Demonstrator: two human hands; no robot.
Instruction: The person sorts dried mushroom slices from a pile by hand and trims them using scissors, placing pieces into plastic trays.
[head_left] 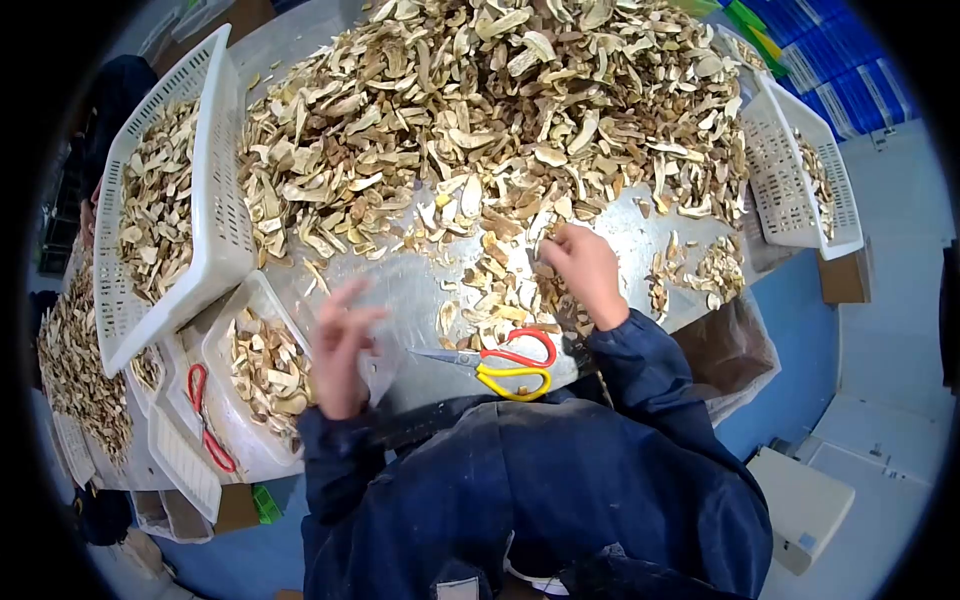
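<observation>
Dried mushroom slices (490, 285) lie in a small spread on the metal table in front of me. My right hand (588, 268) is over the right side of this spread, its fingers curled together and pointing down; what they hold, if anything, is hidden. My left hand (343, 345) hovers above the bare metal on the left, blurred by motion, with its fingers apart and nothing visible in them. Between my hands, near the table's front edge, lie scissors (515, 365) with one red and one yellow handle, blades pointing left.
A large heap of mushroom slices (500, 90) covers the back of the table. White baskets (225, 200) and a tray (215, 345) of slices stand left, beside red-handled scissors (203, 420). Another basket (775, 165) stands right, above a lined box (745, 365).
</observation>
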